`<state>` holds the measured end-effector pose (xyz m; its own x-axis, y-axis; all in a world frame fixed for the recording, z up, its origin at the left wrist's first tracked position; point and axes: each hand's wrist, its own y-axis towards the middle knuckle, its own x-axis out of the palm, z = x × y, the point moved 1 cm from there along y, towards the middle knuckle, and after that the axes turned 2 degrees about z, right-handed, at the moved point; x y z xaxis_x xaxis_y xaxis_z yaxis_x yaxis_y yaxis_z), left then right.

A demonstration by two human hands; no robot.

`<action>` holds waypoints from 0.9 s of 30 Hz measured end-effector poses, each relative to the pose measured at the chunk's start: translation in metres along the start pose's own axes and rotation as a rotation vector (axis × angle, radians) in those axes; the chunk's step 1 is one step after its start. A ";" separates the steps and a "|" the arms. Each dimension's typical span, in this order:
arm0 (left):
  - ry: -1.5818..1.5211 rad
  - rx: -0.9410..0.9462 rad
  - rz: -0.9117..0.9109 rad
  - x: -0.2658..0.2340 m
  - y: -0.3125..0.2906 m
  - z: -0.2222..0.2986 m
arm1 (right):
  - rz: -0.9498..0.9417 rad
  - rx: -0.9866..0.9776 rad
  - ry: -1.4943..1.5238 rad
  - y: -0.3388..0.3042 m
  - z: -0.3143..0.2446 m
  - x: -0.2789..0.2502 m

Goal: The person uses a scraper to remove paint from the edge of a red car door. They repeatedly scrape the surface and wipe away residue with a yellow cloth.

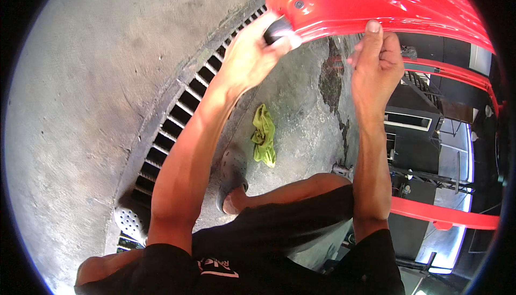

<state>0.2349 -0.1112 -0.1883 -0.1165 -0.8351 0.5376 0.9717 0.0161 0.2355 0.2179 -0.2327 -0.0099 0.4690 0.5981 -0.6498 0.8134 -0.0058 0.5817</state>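
Note:
A glossy red body panel spans the upper right, with a small dark round plug near its left end. My left hand is closed around a black rounded pad-like piece, held against the panel's lower left corner. Motion smears it, so its exact kind is unclear. Farther right along the lower edge, my right hand has its thumb on the panel and its fingers curled below, gripping the rim.
A yellow-green cloth lies crumpled on the concrete floor. A slotted drain grate runs diagonally at left. My feet wear clogs, one beside the grate. Red bars and dark shop equipment stand at right.

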 end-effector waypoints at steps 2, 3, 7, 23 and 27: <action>-0.020 0.003 -0.069 0.003 0.008 -0.004 | -0.010 0.031 -0.010 -0.010 0.005 -0.002; 0.014 -0.054 -0.033 0.006 0.000 0.003 | -0.011 0.057 -0.025 -0.010 0.005 -0.008; -0.177 -0.001 0.012 -0.006 -0.006 -0.012 | 0.005 0.060 0.086 -0.007 -0.002 0.004; -0.034 0.005 -0.006 0.004 -0.004 -0.006 | 0.004 -0.018 0.034 -0.005 0.007 -0.002; 0.020 0.021 -0.007 0.000 -0.006 -0.011 | 0.005 0.023 0.014 -0.008 0.004 -0.003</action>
<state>0.2313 -0.1178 -0.1987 -0.1191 -0.8460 0.5197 0.9663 0.0215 0.2565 0.2118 -0.2376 -0.0148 0.4686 0.6093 -0.6397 0.8185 -0.0271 0.5738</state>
